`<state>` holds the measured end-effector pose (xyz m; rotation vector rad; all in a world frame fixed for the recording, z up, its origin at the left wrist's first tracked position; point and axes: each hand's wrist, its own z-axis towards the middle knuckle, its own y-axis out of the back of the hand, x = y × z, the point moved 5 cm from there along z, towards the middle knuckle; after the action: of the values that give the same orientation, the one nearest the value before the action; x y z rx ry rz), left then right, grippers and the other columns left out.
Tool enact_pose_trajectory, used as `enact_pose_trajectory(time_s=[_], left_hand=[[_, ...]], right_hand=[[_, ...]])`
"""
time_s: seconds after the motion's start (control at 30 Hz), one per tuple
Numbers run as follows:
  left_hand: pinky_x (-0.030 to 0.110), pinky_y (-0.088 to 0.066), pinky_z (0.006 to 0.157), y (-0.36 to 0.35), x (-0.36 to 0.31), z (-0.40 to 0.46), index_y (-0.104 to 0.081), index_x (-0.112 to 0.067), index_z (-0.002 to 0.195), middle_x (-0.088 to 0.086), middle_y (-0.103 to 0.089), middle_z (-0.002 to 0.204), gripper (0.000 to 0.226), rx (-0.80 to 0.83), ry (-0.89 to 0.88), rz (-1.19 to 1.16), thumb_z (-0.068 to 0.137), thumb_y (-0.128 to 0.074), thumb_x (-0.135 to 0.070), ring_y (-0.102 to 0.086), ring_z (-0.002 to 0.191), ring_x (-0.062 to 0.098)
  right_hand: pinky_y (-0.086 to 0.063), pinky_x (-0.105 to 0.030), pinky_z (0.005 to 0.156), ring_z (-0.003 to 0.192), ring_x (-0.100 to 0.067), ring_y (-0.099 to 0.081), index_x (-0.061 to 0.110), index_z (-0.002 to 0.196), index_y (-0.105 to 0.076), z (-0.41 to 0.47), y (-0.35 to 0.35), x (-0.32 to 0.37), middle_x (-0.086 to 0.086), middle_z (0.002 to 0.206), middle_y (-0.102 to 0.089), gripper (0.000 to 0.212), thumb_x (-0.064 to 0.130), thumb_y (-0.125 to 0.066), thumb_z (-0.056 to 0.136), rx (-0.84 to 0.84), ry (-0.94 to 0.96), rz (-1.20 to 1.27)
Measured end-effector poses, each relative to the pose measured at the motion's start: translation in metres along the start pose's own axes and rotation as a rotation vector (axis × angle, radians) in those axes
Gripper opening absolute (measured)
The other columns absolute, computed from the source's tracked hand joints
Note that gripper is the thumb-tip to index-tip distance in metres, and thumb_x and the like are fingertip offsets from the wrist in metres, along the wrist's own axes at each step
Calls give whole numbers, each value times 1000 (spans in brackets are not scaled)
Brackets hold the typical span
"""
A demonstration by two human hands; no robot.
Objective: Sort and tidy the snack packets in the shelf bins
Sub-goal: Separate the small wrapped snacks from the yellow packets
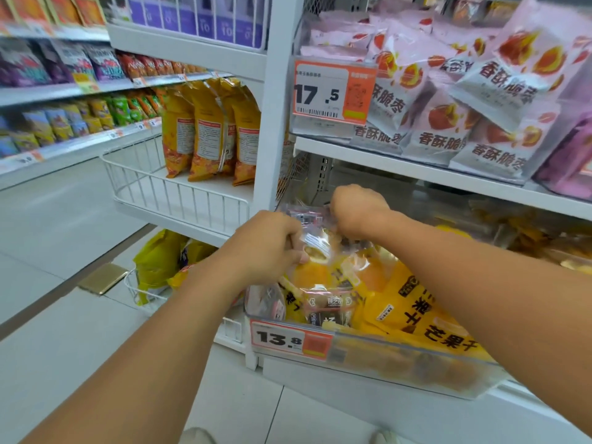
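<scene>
A clear plastic shelf bin (378, 344) at lower centre holds several yellow dried-mango packets (413, 302), with a brown packet (326, 307) near its front left. My left hand (269, 245) and my right hand (358, 209) both grip one clear-topped snack packet (315, 238) above the bin's back left part. Each hand has its fingers curled round an edge of that packet. The packet's lower part is hidden between my hands and the other packets.
A bin above holds white-and-pink jujube packets (474, 100) behind a 17.5 price tag (330, 91). To the left stands a white wire basket (173, 193) with orange-yellow bags (208, 129). A 13.8 tag (288, 339) marks the lower bin. Aisle shelves run along the left.
</scene>
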<state>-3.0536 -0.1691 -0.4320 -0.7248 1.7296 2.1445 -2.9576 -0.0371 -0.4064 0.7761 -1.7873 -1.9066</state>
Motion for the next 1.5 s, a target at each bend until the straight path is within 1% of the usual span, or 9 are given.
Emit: enact_pose_trajectory(time_s=[0.33, 0.5, 0.67, 0.8, 0.93, 1.13, 1.23, 1.4, 1.5], left_hand=[[22, -28, 104, 11, 0, 0, -55, -18, 80, -5, -52, 142, 19, -193, -67, -236, 91, -70, -16, -46, 133, 12], [21, -48, 68, 1, -37, -8, -52, -16, 83, -7, -62, 77, 19, -215, -128, -730, 96, -63, -9, -58, 70, 3], [38, -53, 72, -26, -61, -13, -52, -22, 82, -5, -63, 82, 21, -313, -81, -754, 97, -63, -13, -62, 79, 14], [25, -45, 74, -39, -64, -11, -52, -24, 85, -17, -60, 84, 20, -201, -60, -652, 94, -67, -15, -59, 82, 4], [32, -53, 97, -7, -46, -9, -54, -17, 112, -3, -68, 115, 45, -71, -64, -783, 76, -81, -21, -66, 110, 6], [29, -54, 84, 30, -7, -9, -67, -33, 101, -13, -70, 97, 11, -488, -72, -486, 97, -64, -23, -64, 92, 2], [13, -48, 78, 13, -13, -7, -71, -28, 101, -16, -70, 95, 9, -261, -87, -321, 94, -66, -26, -62, 89, -6], [27, -51, 85, -23, -33, -12, -69, -32, 114, -18, -68, 100, 64, 49, -80, -170, 76, -56, -82, -62, 95, -4], [30, -52, 88, -44, -51, -13, -64, -30, 124, -15, -59, 111, 72, 112, -119, -67, 68, -70, -76, -57, 100, 3]], right_hand=[[-42, -37, 60, 63, -18, -52, 23, 89, -47, -75, 55, 6, 10, 70, -55, 12, 23, -54, 99, -301, 411, 188], [-46, -27, 67, 77, -9, -61, 22, 96, -62, -103, 82, -34, 7, 84, -67, 7, 16, -58, 99, -346, 388, 535], [-53, -30, 79, 87, -4, -65, 26, 107, -65, -110, 40, -55, 12, 95, -70, 33, 43, -77, 81, -132, 270, 637], [-52, -35, 79, 86, -8, -65, 24, 94, -68, -107, 29, -61, 12, 87, -71, 27, 36, -84, 76, -168, 207, 495], [-44, -6, 64, 77, 13, -66, 9, 82, -71, -111, 53, -80, 24, 71, -70, 9, 10, -80, 82, -216, 254, 579], [-45, -4, 68, 77, 14, -64, 28, 89, -77, -128, 84, -118, 29, 79, -71, 17, 14, -79, 81, -229, 309, 346], [-48, -10, 67, 75, 5, -66, 27, 91, -77, -116, 54, -108, 19, 81, -74, 15, 14, -77, 84, -67, 265, 269], [-52, -40, 82, 83, -18, -64, 15, 88, -69, -92, 16, -98, 1, 85, -72, 4, 18, -69, 90, 51, 152, 134], [-52, -42, 80, 81, -20, -64, 12, 88, -68, -102, 22, -94, -2, 83, -71, 7, 18, -67, 90, 63, 155, 100]])
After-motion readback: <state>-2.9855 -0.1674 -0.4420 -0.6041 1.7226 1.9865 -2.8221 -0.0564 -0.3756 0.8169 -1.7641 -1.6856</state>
